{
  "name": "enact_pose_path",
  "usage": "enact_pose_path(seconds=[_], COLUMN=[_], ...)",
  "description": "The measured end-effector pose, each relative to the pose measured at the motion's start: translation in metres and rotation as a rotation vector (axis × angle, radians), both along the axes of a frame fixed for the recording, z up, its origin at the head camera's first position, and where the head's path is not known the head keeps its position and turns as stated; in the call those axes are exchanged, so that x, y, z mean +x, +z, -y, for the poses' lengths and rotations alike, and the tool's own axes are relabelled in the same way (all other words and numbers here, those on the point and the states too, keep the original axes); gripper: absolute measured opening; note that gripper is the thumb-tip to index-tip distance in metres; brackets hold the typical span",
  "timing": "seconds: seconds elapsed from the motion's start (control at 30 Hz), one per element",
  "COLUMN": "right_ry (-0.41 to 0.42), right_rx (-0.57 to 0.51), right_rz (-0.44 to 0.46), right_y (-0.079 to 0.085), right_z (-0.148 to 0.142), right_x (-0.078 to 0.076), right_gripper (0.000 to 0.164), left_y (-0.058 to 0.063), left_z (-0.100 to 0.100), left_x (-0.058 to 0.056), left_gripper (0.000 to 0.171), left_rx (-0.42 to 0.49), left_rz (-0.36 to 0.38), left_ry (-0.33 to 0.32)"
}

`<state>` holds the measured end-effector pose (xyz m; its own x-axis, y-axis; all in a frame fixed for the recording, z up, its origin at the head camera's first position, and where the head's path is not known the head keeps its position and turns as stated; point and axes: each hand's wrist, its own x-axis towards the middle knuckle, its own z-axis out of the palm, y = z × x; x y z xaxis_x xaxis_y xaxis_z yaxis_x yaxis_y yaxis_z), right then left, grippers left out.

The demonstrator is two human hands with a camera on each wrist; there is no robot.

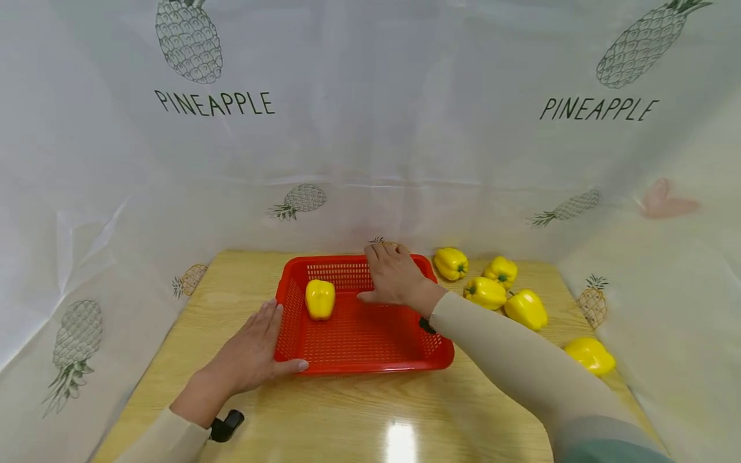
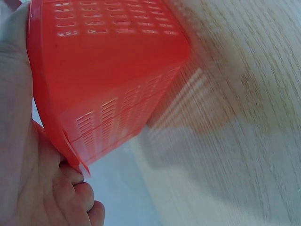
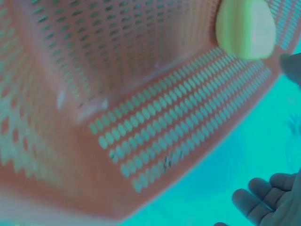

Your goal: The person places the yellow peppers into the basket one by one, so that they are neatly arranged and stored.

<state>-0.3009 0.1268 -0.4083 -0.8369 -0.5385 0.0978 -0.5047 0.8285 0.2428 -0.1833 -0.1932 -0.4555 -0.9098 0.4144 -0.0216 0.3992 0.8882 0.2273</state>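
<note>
A red plastic basket (image 1: pixel 359 337) with slotted walls sits on the wooden table. Inside it, toward the left end, stands one yellow bell pepper (image 1: pixel 320 299), which the right wrist view also shows as a pale yellow pepper (image 3: pixel 245 30). My left hand (image 1: pixel 246 350) rests at the basket's front left corner, fingers extended along the left rim and thumb over the front rim. In the left wrist view, its fingers lie right beside the basket's rim (image 2: pixel 44 89). My right hand (image 1: pixel 395 275) reaches across the basket to its far rim, fingers extended, holding nothing.
Right of the basket, several yellow bell peppers (image 1: pixel 525 308) lie grouped on the table (image 1: pixel 359 411). Another yellow pepper (image 1: pixel 589 355) lies nearer, by the right edge and beside my right sleeve. A white sheet (image 1: pixel 370 148) printed with pineapples hangs behind and along both sides.
</note>
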Motion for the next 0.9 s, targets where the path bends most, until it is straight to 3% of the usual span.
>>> enact_pose_path(seconds=[0.23, 0.47, 0.6, 0.73, 0.9], right_ry=[-0.085, -0.192, -0.260, -0.303, -0.390], right_rx=[-0.106, -0.245, -0.294, -0.290, -0.240], right_rz=[-0.044, -0.178, -0.258, -0.303, -0.265], right_y=[0.021, 0.024, 0.014, -0.007, -0.036], right_z=[-0.058, -0.135, -0.172, -0.206, -0.242], right_x=[0.021, 0.053, 0.074, 0.096, 0.126], right_gripper=[0.096, 0.090, 0.088, 0.088, 0.093], left_y=[-0.002, -0.001, 0.000, 0.000, -0.001], left_z=[0.004, -0.002, -0.003, -0.003, -0.003], left_x=[0.001, 0.000, 0.000, 0.001, 0.000], left_gripper=[0.133, 0.131, 0.131, 0.132, 0.134], left_rx=[0.027, 0.034, 0.037, 0.043, 0.038], left_rz=[0.031, 0.032, 0.027, 0.014, 0.012], left_ry=[0.015, -0.004, 0.000, -0.002, -0.005])
